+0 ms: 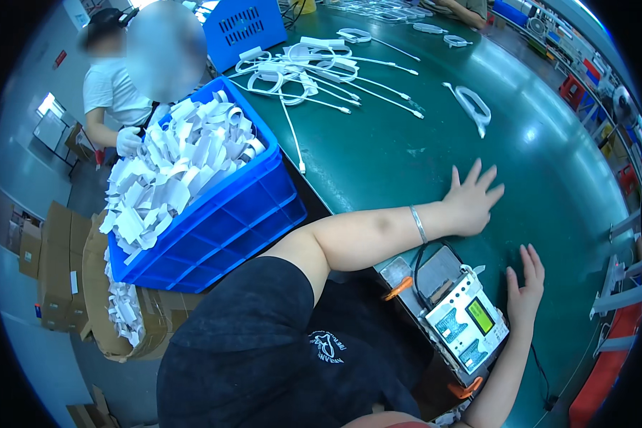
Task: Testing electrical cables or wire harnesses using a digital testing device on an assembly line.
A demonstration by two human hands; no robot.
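Note:
My left hand reaches across the green table with its fingers spread, holding nothing. A silver bracelet is on that wrist. Beyond the fingertips lies a coiled white cable with plugs at its ends. My right hand is open too, thumb apart from the fingers, beside a white cable tester with a lit yellow-green screen. The tester is at the table's near edge, with orange clamps by it. Farther off, a heap of coiled white cables lies with plug ends pointing right.
A blue crate full of white paper strips stands at my left. Behind it is a person in a white shirt. Cardboard boxes stand on the floor. A blue bin is on the table's far left.

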